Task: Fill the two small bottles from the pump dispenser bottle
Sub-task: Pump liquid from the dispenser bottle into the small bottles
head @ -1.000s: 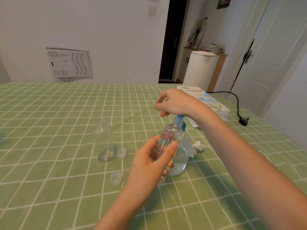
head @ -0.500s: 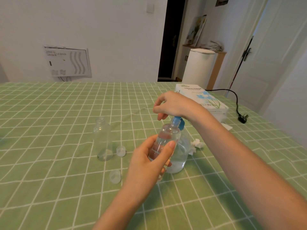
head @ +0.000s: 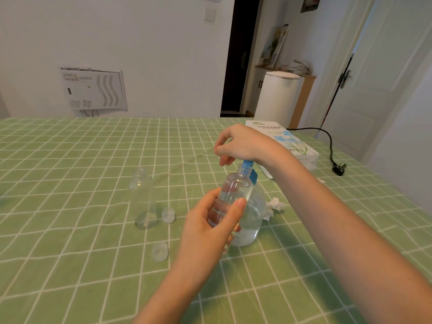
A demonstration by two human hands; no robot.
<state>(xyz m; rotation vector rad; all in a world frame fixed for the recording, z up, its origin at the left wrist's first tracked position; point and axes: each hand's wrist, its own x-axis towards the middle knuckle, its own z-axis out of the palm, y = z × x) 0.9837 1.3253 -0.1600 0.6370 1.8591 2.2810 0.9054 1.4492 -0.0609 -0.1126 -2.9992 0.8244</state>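
Left hand (head: 210,230), grip wrapped round the first small bottle (head: 236,190), lifted off the counter (head: 70,253) and tilted, its open neck right at the blue pump head (head: 247,164). Right hand (head: 245,143) sits on top of that pump head, fingers curled over it, grip closed on it. The pump dispenser bottle (head: 253,218) stands on the counter just behind the held bottle, partly full of clear liquid.

The held bottle seems to have some liquid in it, but the level is hard to read behind the fingers.

The second small bottle (head: 143,199) stands upright well to the left, uncapped, and looks empty or nearly so. Two caps (head: 168,215) (head: 160,251) lie loose near it.

Judgement: first fill is in progress. Left to do: finish it, then fill the second bottle.
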